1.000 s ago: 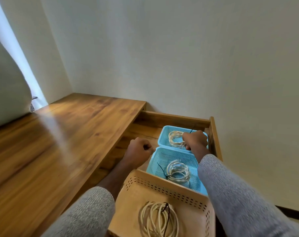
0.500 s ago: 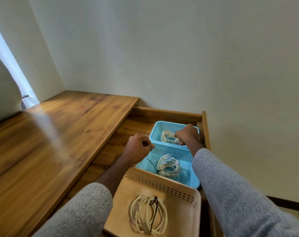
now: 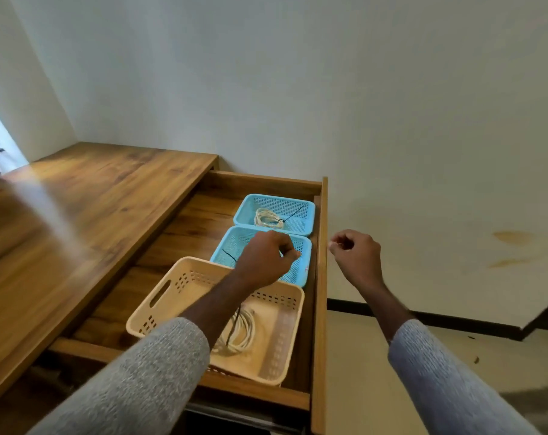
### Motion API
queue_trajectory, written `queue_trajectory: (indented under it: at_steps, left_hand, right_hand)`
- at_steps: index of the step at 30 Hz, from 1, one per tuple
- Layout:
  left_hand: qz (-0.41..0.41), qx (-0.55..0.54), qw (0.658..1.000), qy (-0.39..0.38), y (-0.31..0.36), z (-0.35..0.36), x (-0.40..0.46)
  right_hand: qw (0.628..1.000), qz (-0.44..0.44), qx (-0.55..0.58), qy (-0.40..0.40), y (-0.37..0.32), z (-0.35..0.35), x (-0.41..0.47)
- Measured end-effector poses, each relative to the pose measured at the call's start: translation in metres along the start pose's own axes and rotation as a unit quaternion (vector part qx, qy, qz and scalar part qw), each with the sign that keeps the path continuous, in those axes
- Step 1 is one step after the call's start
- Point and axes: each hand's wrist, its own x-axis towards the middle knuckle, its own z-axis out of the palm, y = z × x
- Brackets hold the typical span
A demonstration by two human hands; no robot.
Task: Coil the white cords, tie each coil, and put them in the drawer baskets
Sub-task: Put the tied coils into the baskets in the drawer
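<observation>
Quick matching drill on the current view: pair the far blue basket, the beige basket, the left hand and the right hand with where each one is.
Things:
1. far blue basket
2. beige basket
3. left hand
4. right hand

Places:
A. outside the drawer, beyond its right side
B. at the back of the drawer, holding a tied coil
C. over the middle blue basket
D. nearest the drawer front, holding a coil under the forearm

Pairs: 1-B, 2-D, 3-C, 4-A
</observation>
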Motion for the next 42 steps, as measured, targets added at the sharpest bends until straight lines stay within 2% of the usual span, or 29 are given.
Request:
queue_trajectory:
  at_steps: [4, 6, 9, 16, 25, 28, 33, 42]
  left_hand:
    - [0.054, -0.002, 0.997, -0.053, 0.041, 0.018, -0.026]
    - [0.082, 0.063, 0.990, -0.099, 0.051, 0.028, -0.034]
    - [0.113, 0.155, 0.975, -0.108, 0.052, 0.035, -0.043]
    - [0.088, 0.214, 0.968, -0.099, 0.040, 0.021, -0.054]
    - [0.046, 0.309, 0.947, -0.081, -0.001, -0.025, -0.069]
    - [0.037, 0.362, 0.929, -0.071, -0.017, -0.044, -0.078]
    - [0.022, 0.424, 0.903, -0.064, -0.043, -0.075, -0.098]
    - [-0.060, 0.517, 0.851, -0.066, -0.080, -0.117, -0.126]
  right_hand:
    - [0.998, -0.011, 0.059, -0.034, 0.019, 0.000, -0.026]
    - [0.995, -0.025, 0.088, -0.041, 0.025, 0.007, -0.040]
    - [0.993, -0.039, 0.110, -0.033, 0.029, 0.016, -0.057]
    - [0.989, -0.047, 0.116, -0.082, 0.019, 0.027, -0.056]
    - [0.967, -0.055, 0.127, -0.215, -0.015, 0.075, -0.062]
    - [0.954, -0.059, 0.125, -0.267, -0.031, 0.094, -0.063]
    - [0.943, -0.070, 0.121, -0.302, -0.062, 0.129, -0.064]
    - [0.910, -0.114, 0.090, -0.388, -0.106, 0.181, -0.080]
